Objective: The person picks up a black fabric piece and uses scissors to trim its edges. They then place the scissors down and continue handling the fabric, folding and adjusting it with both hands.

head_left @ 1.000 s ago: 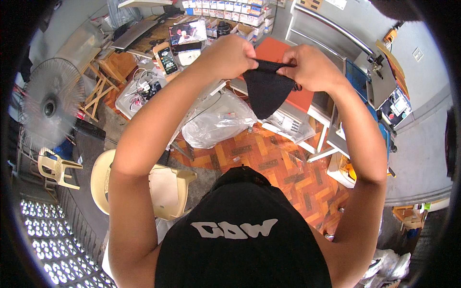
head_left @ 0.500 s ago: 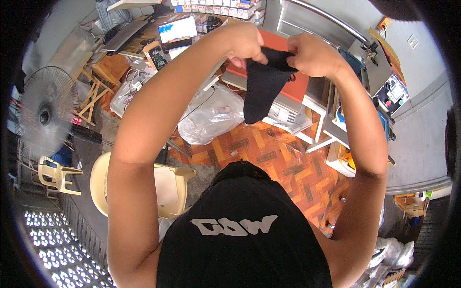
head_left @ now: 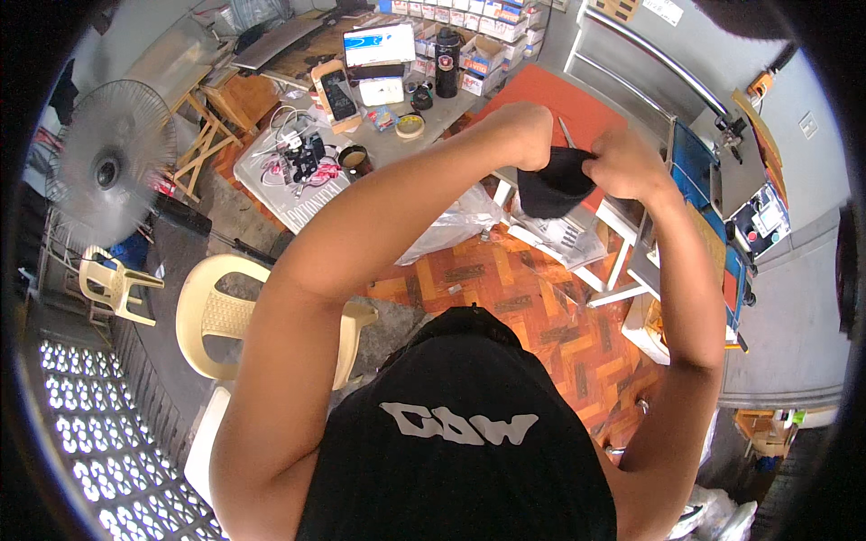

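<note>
A black piece of cloth [head_left: 552, 191] hangs between my hands, its upper edge held apart so that it looks like a pouch with a dark mouth. My left hand [head_left: 528, 135] is closed on the left end of that edge; its fingertips are mostly hidden behind the hand. My right hand [head_left: 627, 167] pinches the right end between thumb and fingers. Both hands are raised in front of the near edge of an orange-red table top [head_left: 514, 90]. A thin silver tool [head_left: 566, 132] lies on that top, just beyond the cloth; its kind cannot be made out.
On the grey table [head_left: 388, 144] at the left are a phone on a stand [head_left: 336, 95], a lit screen [head_left: 379, 45], a black bottle [head_left: 446, 61] and a tape roll [head_left: 409, 126]. A running fan [head_left: 106, 171] and cream plastic chair [head_left: 212, 316] stand left. A clear plastic bag [head_left: 456, 225] sits below.
The cloth has changed from a long hanging taper to a shorter, pouch-like shape with its mouth showing. My view has shifted, bringing more of the grey table into sight.
</note>
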A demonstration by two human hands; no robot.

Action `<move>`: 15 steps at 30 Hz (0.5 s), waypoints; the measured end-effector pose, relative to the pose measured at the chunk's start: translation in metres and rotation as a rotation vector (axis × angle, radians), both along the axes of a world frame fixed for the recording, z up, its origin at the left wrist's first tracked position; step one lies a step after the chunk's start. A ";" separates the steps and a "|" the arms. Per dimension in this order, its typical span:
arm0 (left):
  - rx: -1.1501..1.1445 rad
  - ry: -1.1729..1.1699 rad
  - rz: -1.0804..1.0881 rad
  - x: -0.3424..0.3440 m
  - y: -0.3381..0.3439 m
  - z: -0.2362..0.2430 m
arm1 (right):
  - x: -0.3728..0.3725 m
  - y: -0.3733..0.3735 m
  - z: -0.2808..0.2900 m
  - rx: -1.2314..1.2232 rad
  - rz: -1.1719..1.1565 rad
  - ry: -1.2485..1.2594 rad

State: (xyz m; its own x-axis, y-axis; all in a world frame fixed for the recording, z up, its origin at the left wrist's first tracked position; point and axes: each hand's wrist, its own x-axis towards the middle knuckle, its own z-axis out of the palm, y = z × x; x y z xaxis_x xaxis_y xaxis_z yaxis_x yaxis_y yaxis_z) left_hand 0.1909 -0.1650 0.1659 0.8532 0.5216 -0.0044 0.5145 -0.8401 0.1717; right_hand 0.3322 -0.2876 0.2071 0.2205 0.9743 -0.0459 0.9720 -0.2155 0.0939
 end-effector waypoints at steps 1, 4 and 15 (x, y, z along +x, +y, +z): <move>-0.001 -0.006 0.007 0.001 0.004 -0.006 | 0.003 -0.002 -0.003 0.015 0.017 0.018; -0.346 -0.062 0.102 0.003 0.012 -0.030 | 0.010 -0.007 -0.012 -0.028 -0.002 0.051; -0.171 -0.267 -0.033 -0.001 0.011 -0.075 | 0.020 -0.018 -0.040 -0.032 0.003 0.143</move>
